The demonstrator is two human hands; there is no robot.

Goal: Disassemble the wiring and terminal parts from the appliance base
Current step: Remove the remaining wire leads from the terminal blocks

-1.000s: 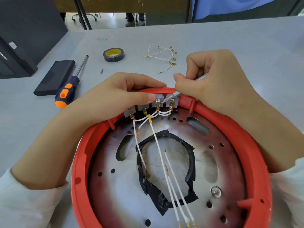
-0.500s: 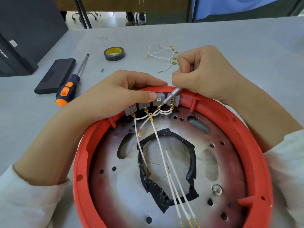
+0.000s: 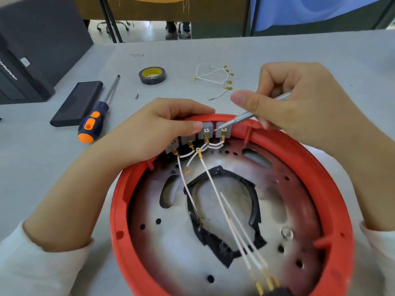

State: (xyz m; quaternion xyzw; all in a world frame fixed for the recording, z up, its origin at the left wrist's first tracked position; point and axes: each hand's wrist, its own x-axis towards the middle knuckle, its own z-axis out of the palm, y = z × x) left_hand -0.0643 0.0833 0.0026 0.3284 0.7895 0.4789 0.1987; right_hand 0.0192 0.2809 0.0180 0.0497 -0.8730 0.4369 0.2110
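Wires (image 3: 233, 223) lie nearest me, white, running from brass tips at the near edge up across the metal plate (image 3: 175, 248) of the base (image 3: 119, 210), over a ring of black tape (image 3: 213, 238). I see the base as a red ring sitting on the grey surface (image 3: 42, 167), straight ahead of me and between my two forearms. At its far rim stand four grey terminals (image 3: 206, 130) in a row, the wires fanning down from them on brass clips.

My left hand (image 3: 154, 129) rests over the far-left rim, its fingers curled onto the terminal row, thumb tip pressing beside the third block. My right hand (image 3: 299, 103) hangs above the far-right rim, fingers clenched round a thin silver tool (image 3: 245, 116), index finger stretched out to the left. The tool's tip sits at the rightmost terminal; whether it touches the screw I cannot tell.

Beyond the left hand lies a screwdriver (image 3: 96, 118) with an orange and navy handle, just beside a flat black case (image 3: 79, 101). A small screw (image 3: 137, 96) lies near its shaft. Farther off sit a tape roll (image 3: 152, 75) and a loose wire bundle (image 3: 215, 77) with brass clips.
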